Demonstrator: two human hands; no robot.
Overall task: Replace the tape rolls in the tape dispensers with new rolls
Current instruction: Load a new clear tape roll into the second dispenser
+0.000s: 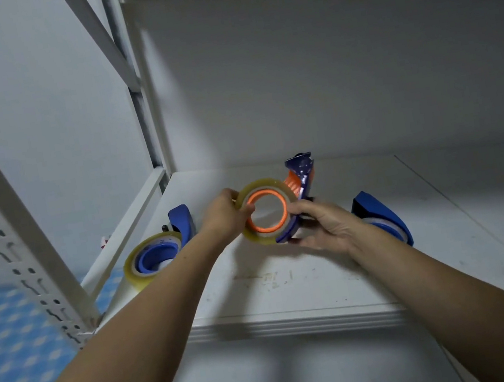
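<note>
Above the white shelf I hold a blue tape dispenser with an orange hub. A clear tape roll sits on that hub, facing me. My left hand grips the roll's left edge, thumb inside the ring. My right hand holds the dispenser's lower blue body from the right. A second blue dispenser with a clear roll lies on the shelf to the left. A third blue dispenser rests behind my right wrist, partly hidden.
The shelf unit has a white back wall and a perforated upright post on the left. A lower shelf shows beneath. A blue-and-white patterned surface lies left of the rack.
</note>
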